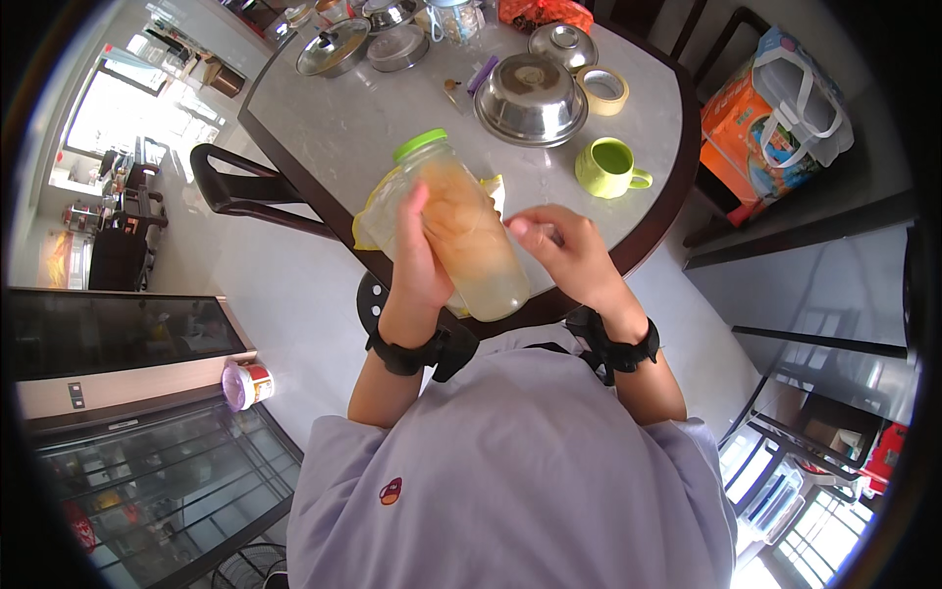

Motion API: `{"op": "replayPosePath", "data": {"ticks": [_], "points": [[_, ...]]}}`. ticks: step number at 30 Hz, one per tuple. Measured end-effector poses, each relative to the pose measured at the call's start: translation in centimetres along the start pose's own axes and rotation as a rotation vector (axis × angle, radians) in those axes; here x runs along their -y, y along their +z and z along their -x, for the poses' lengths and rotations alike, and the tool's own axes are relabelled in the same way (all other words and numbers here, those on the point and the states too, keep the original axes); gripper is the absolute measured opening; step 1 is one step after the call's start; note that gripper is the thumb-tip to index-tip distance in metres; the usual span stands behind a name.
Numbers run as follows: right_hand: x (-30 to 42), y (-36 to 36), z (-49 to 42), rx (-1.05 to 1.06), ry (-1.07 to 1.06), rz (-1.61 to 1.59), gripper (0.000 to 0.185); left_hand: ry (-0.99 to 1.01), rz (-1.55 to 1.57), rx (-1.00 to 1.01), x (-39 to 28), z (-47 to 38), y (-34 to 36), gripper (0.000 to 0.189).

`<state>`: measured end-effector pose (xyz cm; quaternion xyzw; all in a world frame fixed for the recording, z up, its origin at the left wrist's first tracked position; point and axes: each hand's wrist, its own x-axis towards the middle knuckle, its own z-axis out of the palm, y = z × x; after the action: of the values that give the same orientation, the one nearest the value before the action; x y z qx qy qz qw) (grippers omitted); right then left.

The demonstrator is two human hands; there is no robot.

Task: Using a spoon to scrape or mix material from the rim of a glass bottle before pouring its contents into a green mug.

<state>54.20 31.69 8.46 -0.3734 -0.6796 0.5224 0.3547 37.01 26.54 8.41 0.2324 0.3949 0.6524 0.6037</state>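
A tall glass jar [471, 235] with a green lid [420, 145] leans to the left over the table's near edge. It contains pale cloudy liquid and a soft orange-tan mass. My left hand [419, 265] grips the jar from its left side, fingers mostly hidden behind it. At the jar's right side is my right hand [567, 250], its fingers curled and thumb near the index finger; whether it touches the jar or pinches anything is unclear. Behind the jar lies a crumpled yellow-edged cloth or bag [377, 217].
On the table [353, 125] are a green mug [605, 173], an upturned steel bowl [530, 99], a tape roll [605, 92] and a glass-lidded pan [333, 50]. A dark chair [243, 180] stands left, a shopping bag [773, 129] right. A white tub [249, 384] sits lower left.
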Motion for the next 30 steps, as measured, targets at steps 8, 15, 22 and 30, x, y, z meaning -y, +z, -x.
{"op": "replayPosePath", "data": {"ticks": [8, 15, 22, 30], "points": [[0.6, -1.8, 1.4, 0.113, 0.123, -0.363, 0.024, 0.11, 0.138, 0.035, -0.5, -0.7, -0.9, 0.047], [0.7, -2.7, 0.0, -0.049, 0.025, -0.47, 0.029, 0.08, 0.023, -0.031, 0.7, -0.5, -1.5, 0.032], [-0.3, 0.5, -0.4, -0.041, 0.024, -0.066, 0.022, 0.106, -0.124, -0.063, 1.9, -0.5, -1.5, 0.027], [-1.2, 3.0, -1.8, 0.018, -0.087, 0.133, 0.014, 0.29, -0.292, -0.112, 3.0, -0.8, -1.5, 0.029]]}}
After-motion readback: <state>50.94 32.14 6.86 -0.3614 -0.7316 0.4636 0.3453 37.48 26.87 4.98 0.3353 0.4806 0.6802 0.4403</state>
